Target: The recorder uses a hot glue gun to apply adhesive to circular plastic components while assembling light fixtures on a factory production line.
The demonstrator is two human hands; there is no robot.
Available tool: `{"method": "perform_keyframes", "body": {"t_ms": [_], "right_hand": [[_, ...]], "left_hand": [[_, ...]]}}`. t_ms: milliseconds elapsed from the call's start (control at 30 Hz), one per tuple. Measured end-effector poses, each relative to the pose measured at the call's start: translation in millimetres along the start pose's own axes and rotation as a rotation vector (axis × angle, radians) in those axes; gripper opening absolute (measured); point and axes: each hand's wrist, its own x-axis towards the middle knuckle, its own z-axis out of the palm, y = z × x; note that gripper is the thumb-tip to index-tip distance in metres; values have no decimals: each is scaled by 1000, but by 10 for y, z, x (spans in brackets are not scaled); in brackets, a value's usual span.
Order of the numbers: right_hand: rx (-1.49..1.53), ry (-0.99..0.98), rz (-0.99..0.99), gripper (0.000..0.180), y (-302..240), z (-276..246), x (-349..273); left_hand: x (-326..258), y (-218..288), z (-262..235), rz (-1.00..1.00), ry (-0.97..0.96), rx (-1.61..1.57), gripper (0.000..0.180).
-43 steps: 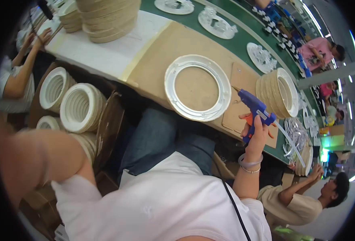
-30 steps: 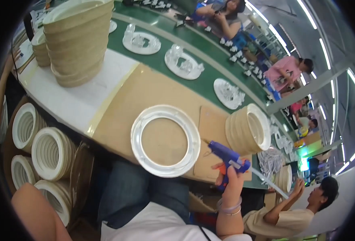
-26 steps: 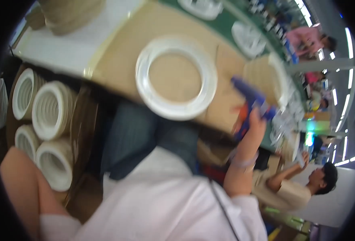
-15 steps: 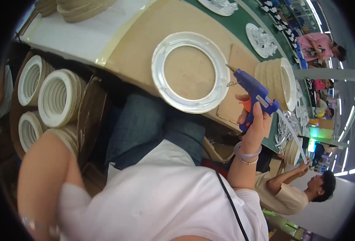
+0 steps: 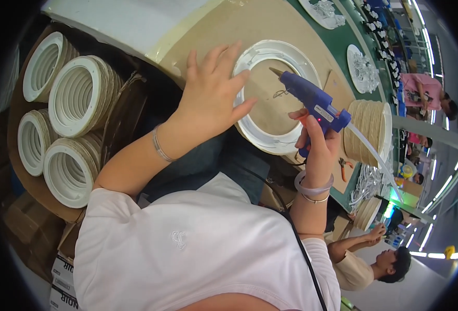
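Note:
A white ring frame (image 5: 244, 127) lies flat on the cardboard-covered tabletop, cardboard showing through its middle. My left hand (image 5: 213, 93) is over the ring's left side, fingers spread; whether the fingertips touch the rim I cannot tell. In my right hand (image 5: 320, 142) is a blue hot glue gun (image 5: 312, 98) with an orange trigger and a small red light. Its nozzle points up and left above the ring's opening. A pale glue stick (image 5: 369, 145) juts from the back of the gun. A bent wire stand hangs below the nozzle.
Left of me, a cardboard box (image 5: 117, 122) holds several stacks of white rings. More rings are stacked (image 5: 366, 129) right of the work spot, near orange-handled pliers (image 5: 343, 168). White plates with clear parts (image 5: 363, 70) lie on the green surface. A co-worker (image 5: 369, 264) sits at lower right.
My left hand has come from the lower left up to the ring's left side. The glue gun's nozzle has moved from beside the ring's right edge to above its opening.

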Motion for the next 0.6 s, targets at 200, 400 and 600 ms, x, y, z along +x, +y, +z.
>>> {"method": "perform_keyframes", "body": {"t_ms": [200,400,600], "right_hand": [[-9,-7,25,22,61,21,67],[-42,-11,35,22,88,129,109],[-42,-61,55,23,140,168,192]], "left_hand": [[6,6,26,-8,-62,-8,40],[-21,-30,75,-25,-30,-23,41],[-24,-40,58,-52,-36,-24,40]]}}
